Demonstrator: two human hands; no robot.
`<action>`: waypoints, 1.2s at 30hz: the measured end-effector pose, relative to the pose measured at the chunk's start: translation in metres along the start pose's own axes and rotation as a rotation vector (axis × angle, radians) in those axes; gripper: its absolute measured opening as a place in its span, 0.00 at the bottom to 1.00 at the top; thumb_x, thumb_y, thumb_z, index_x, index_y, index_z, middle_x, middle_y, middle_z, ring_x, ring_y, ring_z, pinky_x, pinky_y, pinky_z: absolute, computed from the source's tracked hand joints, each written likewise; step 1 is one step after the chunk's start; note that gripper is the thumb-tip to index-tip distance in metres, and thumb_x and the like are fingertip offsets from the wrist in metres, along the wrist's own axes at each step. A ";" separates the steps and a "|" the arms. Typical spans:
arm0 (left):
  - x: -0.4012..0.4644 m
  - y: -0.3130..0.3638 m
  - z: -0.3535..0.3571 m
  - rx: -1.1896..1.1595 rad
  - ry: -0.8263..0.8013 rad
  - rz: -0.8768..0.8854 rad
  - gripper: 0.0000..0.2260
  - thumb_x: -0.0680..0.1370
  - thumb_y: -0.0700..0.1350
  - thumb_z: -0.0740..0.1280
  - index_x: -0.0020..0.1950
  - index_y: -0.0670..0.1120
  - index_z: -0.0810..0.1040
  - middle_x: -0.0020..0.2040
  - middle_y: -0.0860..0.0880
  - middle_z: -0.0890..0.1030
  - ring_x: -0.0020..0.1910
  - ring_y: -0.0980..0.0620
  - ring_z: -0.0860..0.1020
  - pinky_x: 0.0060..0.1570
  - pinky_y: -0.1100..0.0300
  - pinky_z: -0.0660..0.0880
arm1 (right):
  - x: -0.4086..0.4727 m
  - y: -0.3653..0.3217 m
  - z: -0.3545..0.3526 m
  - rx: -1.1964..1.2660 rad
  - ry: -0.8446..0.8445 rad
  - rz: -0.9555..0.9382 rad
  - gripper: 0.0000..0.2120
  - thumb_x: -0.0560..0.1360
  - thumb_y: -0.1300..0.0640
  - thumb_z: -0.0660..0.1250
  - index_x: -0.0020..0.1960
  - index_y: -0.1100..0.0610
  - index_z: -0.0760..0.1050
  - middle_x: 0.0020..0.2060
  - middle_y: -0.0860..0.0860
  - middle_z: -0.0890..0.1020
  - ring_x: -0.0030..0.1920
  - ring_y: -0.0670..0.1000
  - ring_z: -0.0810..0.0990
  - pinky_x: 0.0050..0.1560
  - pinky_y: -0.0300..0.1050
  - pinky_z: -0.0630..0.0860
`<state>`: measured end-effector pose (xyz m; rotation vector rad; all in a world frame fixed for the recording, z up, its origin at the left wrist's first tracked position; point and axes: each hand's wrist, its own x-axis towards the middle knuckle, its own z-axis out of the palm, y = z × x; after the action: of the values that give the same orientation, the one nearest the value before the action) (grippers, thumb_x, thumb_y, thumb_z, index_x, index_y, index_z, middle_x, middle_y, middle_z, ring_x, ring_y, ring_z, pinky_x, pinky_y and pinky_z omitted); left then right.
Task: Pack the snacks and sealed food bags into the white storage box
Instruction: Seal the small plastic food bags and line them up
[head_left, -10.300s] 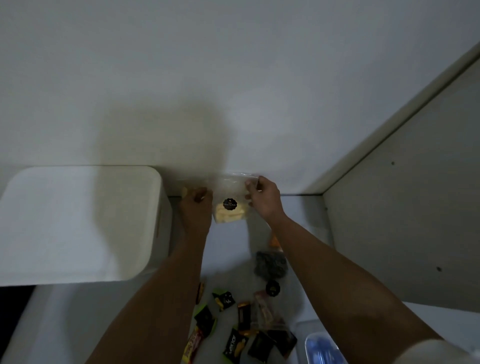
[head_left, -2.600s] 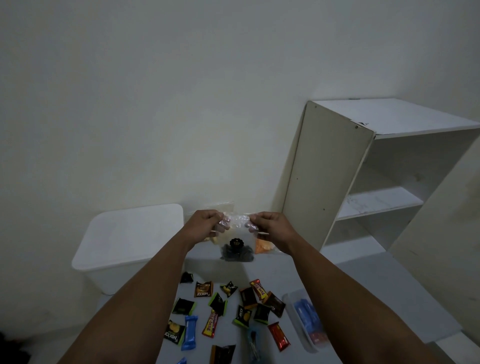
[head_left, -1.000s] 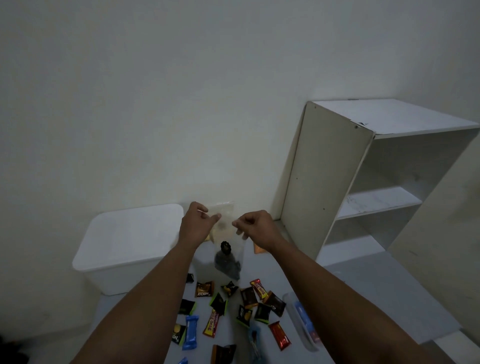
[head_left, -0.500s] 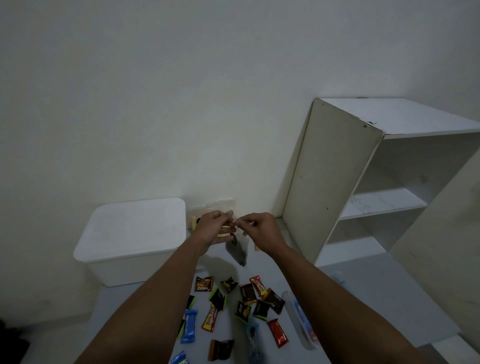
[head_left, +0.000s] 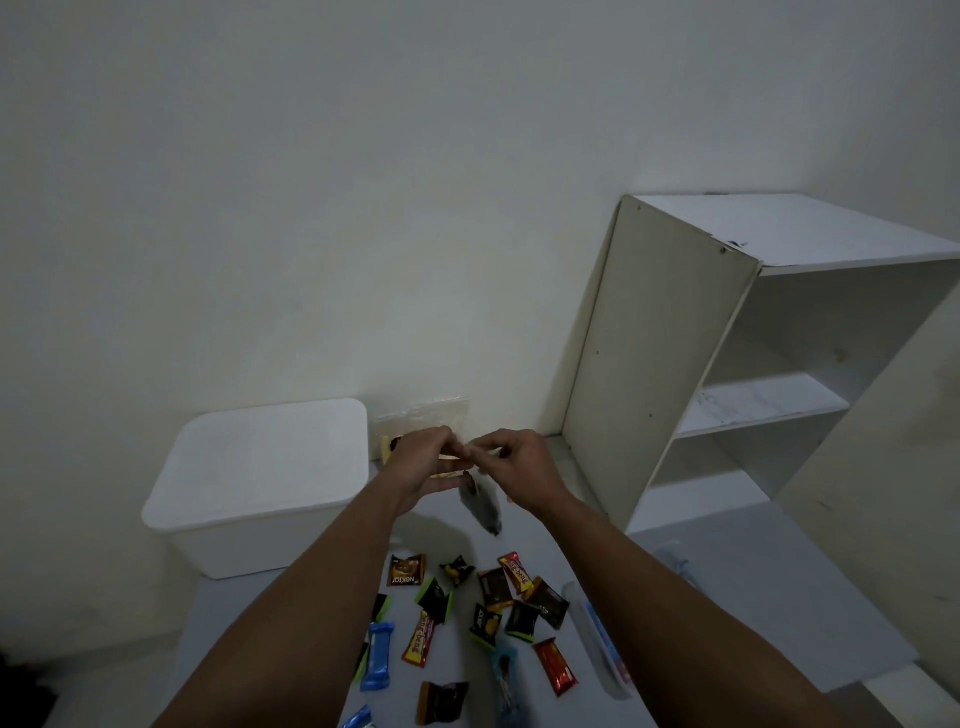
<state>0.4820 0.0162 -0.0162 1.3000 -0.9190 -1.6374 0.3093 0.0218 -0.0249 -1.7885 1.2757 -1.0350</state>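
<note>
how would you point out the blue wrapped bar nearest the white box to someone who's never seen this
Start at the lidded white storage box on the left, then drop to the scattered snacks. The blue bar lies upright at the pile's left edge, beside a red-and-yellow bar; its plain bright blue wrapper stands out.

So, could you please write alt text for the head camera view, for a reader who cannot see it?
Two bare hands, left hand and right hand, pinch the top of a clear bag with dark contents above a grey surface. Wrapped snacks lie scattered below; a lidded white storage box sits left, a white shelf right.
</note>
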 end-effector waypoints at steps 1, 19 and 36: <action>-0.001 0.001 0.000 0.029 -0.012 0.005 0.06 0.77 0.38 0.65 0.46 0.37 0.79 0.54 0.37 0.84 0.55 0.40 0.84 0.55 0.43 0.82 | -0.001 0.000 0.000 0.013 0.001 0.014 0.14 0.75 0.42 0.73 0.51 0.51 0.87 0.44 0.45 0.87 0.42 0.43 0.85 0.39 0.38 0.77; -0.007 0.008 0.008 0.439 0.081 0.030 0.11 0.77 0.42 0.61 0.41 0.41 0.81 0.44 0.43 0.87 0.48 0.47 0.86 0.54 0.50 0.80 | -0.003 0.006 0.002 -0.111 -0.026 0.042 0.08 0.77 0.56 0.70 0.39 0.53 0.82 0.35 0.47 0.84 0.36 0.44 0.82 0.39 0.39 0.77; -0.008 0.016 0.012 0.630 0.081 0.203 0.13 0.79 0.42 0.58 0.38 0.40 0.77 0.40 0.39 0.84 0.40 0.45 0.83 0.44 0.56 0.76 | -0.003 0.009 -0.001 -0.040 -0.019 0.065 0.05 0.78 0.59 0.69 0.46 0.57 0.84 0.37 0.49 0.85 0.36 0.46 0.83 0.41 0.42 0.82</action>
<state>0.4735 0.0183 0.0039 1.6018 -1.5371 -1.1630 0.3040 0.0225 -0.0329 -1.7705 1.3432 -0.9601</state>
